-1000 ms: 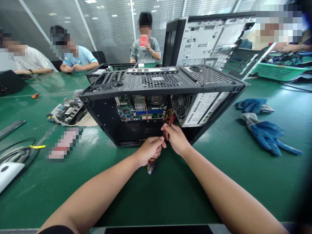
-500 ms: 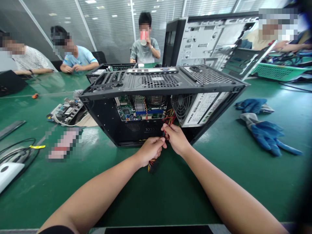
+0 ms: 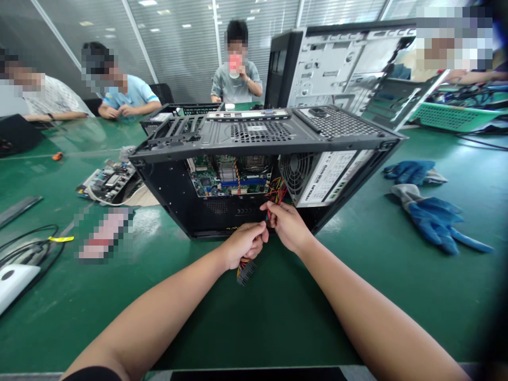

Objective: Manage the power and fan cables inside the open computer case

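Observation:
An open black computer case [image 3: 257, 132] lies on its side on the green table [image 3: 278, 312], showing a motherboard [image 3: 226, 177] and a power supply with a fan [image 3: 317, 177]. A bundle of red, yellow and black wires [image 3: 275, 191] runs out of the case. My left hand [image 3: 243, 245] is closed around that bundle, and its black connector [image 3: 246, 272] hangs below the fist. My right hand [image 3: 288, 226] pinches the same wires just to the right, at the case's lower edge.
Blue gloves [image 3: 431, 211] lie to the right. A loose circuit board [image 3: 107, 182] and cables [image 3: 27, 248] sit to the left. A second case [image 3: 341, 69] stands upright behind. Several people sit around the far side of the table.
My left hand has shifted slightly left and turned, and the connector now hangs a little further left. The person opposite keeps a red cup raised.

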{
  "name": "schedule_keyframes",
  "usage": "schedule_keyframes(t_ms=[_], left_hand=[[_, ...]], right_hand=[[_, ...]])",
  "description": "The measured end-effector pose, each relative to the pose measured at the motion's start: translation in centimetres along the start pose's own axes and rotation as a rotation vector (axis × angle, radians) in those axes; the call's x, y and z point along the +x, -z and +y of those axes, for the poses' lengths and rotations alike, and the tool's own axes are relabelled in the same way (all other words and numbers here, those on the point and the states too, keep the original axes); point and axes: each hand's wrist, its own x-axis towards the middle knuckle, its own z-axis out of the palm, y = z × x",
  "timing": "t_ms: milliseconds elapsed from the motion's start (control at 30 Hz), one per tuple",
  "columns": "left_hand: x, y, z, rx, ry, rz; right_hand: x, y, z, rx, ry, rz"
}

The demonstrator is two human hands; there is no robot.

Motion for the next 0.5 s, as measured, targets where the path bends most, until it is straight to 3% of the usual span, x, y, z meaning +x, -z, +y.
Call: schedule_keyframes(t_ms=[233, 500], left_hand=[[-0.04, 0.04, 0.15, -0.008, 0.010, -0.054], [-0.07, -0.82, 0.07, 0.170, -0.014, 0.119]], right_hand=[[-0.10, -0.01, -0.02, 0.044, -0.017, -0.007], [0.29, 0.10, 0.55, 0.002, 0.004, 0.014]])
